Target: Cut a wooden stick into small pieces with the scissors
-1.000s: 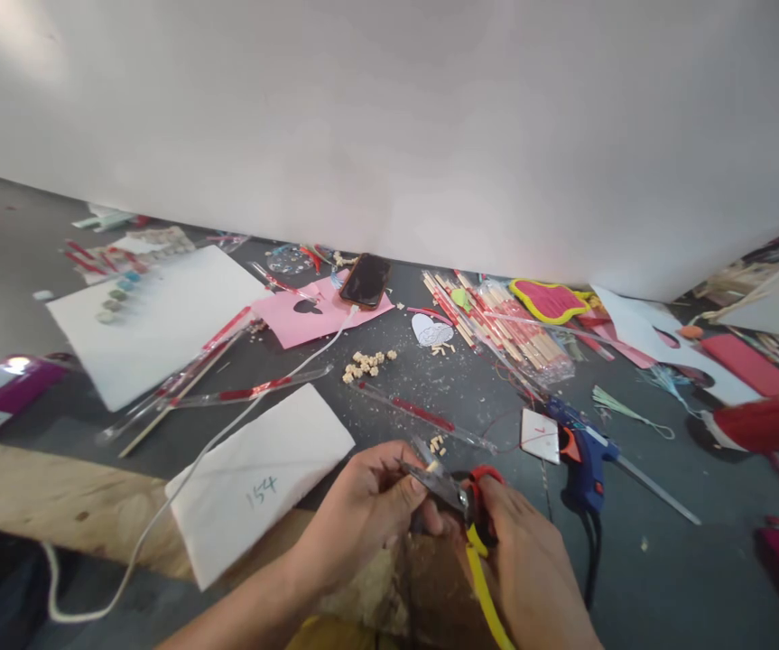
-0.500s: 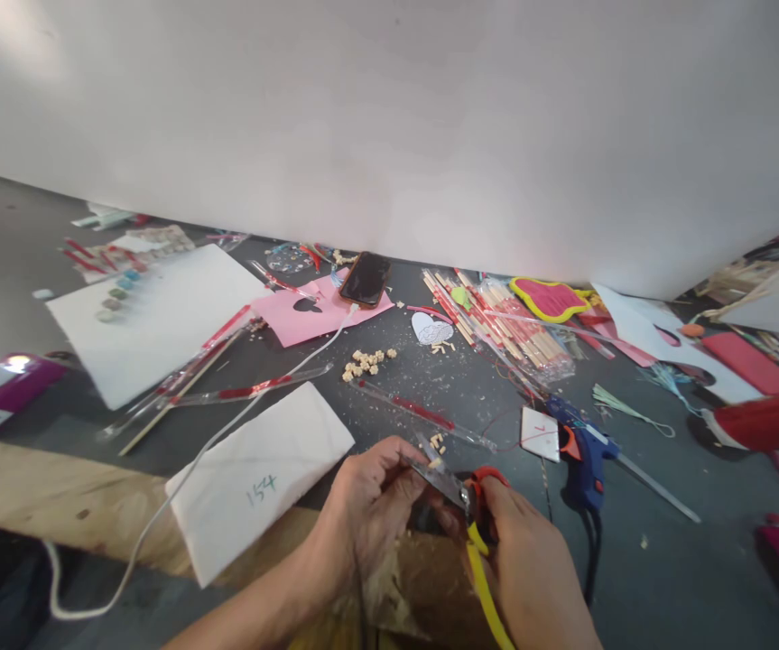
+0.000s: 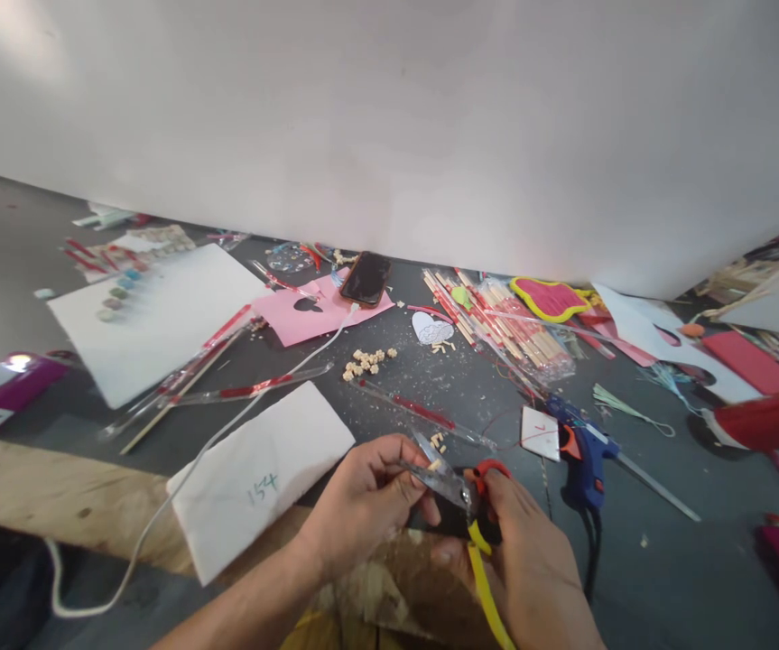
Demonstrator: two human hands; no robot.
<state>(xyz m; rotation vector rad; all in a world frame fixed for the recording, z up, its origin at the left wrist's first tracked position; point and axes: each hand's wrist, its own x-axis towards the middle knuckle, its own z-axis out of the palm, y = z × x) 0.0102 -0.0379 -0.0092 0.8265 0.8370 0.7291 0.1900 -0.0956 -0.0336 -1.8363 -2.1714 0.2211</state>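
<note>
My right hand (image 3: 524, 551) grips a pair of scissors (image 3: 455, 487) with one red and one yellow handle. Their blades point up and left, parted, toward my left hand. Between the blades shows the pale end of a wooden stick (image 3: 435, 466). Thumb and fingers of my left hand (image 3: 368, 496) pinch close beside the blades, seemingly on that stick; most of it is hidden by the fingers. Just beyond the blades lie a few short cut wooden bits (image 3: 439, 441). A cluster of small wooden pieces (image 3: 367, 363) sits farther back.
A white folded sheet marked 154 (image 3: 260, 487) lies left, crossed near its edge by a white cable (image 3: 152, 524). A blue glue gun (image 3: 587, 460) is at right. Behind are a phone (image 3: 366, 278), pink paper (image 3: 287, 316), bundled sticks (image 3: 497, 316) and a paper heart (image 3: 431, 329).
The lower fingers of my right hand have spread slightly away from the scissors, and the blades look a little wider apart. My left fingers have shifted slightly; the table items stay put.
</note>
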